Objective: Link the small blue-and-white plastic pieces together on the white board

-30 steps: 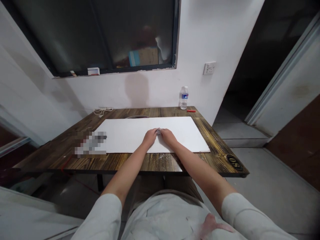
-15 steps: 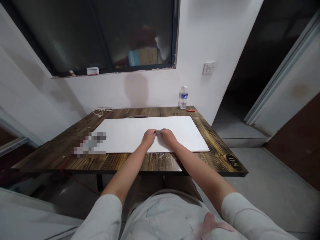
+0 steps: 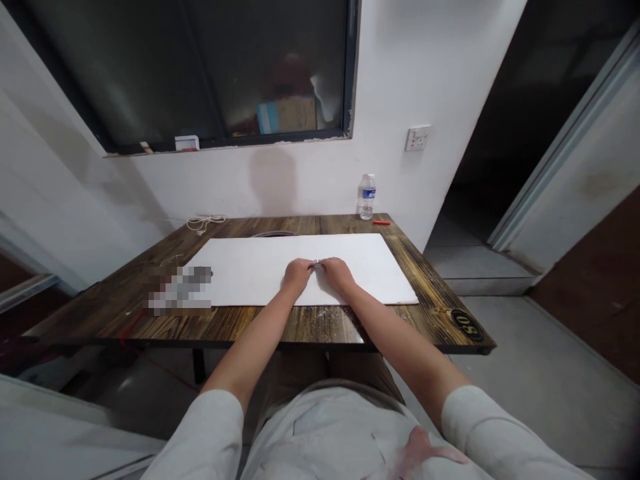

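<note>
Both hands meet over a white board (image 3: 250, 267) lying on the wooden table (image 3: 320, 327). My left hand (image 3: 298, 275) and my right hand (image 3: 336, 272) have their fingertips closed on a small grey object (image 3: 317, 265) between them. That object is mostly covered by the fingers, and its kind does not show. The hands rest low, close to the board's surface, a little right of its middle.
A clear plastic bottle (image 3: 367, 197) with a blue label stands at the back, beside a red pen-like stick (image 3: 381, 223). A white cable (image 3: 205, 222) lies at the back left. Something blurred out (image 3: 183, 291) overlaps the board's left end. A wall and window rise behind.
The fingers have shifted slightly around the small grey object, and its visible side looks different. Both hands stay at nearly the same spot over the board.
</note>
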Tool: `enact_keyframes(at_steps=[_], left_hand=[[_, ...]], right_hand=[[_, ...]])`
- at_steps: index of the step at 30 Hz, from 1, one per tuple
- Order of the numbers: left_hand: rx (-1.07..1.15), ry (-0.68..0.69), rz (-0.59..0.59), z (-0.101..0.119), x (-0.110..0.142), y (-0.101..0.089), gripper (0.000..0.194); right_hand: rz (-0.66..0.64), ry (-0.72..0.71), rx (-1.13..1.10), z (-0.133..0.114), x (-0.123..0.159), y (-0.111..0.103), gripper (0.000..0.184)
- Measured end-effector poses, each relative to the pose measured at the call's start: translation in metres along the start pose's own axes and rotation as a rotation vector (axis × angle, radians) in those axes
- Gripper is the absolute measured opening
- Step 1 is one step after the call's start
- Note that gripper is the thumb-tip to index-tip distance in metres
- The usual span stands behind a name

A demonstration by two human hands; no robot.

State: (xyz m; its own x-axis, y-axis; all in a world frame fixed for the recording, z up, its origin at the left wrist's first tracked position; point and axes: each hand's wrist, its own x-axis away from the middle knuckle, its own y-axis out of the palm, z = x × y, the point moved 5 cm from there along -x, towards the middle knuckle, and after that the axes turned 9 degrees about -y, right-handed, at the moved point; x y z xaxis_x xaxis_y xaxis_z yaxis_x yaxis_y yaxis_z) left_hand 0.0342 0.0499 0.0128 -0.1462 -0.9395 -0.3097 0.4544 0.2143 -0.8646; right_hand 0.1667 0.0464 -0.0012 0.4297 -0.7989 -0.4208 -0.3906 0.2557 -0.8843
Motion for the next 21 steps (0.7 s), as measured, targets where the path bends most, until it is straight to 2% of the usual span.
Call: enact_keyframes(at_steps=[3,8,21], left_hand=[[0.008,-0.02,0.012,0.0008,0.0009,-0.0018,0.029],[0.027,-0.144,0.017,-0.0053,0.0008,-0.001,0.029],[0.047,-0.102,0.0,-0.0035,-0.0004,0.0039,0.036]], right_hand=[[0.02,0.003,-0.007,0.0008,0.0003,-0.0009,0.03],[0.045,0.053,0.007,0.0042,0.0022,-0.0025,0.032],[0.05,0.045,-0.003,0.0034,0.0012,-0.0041,0.03]])
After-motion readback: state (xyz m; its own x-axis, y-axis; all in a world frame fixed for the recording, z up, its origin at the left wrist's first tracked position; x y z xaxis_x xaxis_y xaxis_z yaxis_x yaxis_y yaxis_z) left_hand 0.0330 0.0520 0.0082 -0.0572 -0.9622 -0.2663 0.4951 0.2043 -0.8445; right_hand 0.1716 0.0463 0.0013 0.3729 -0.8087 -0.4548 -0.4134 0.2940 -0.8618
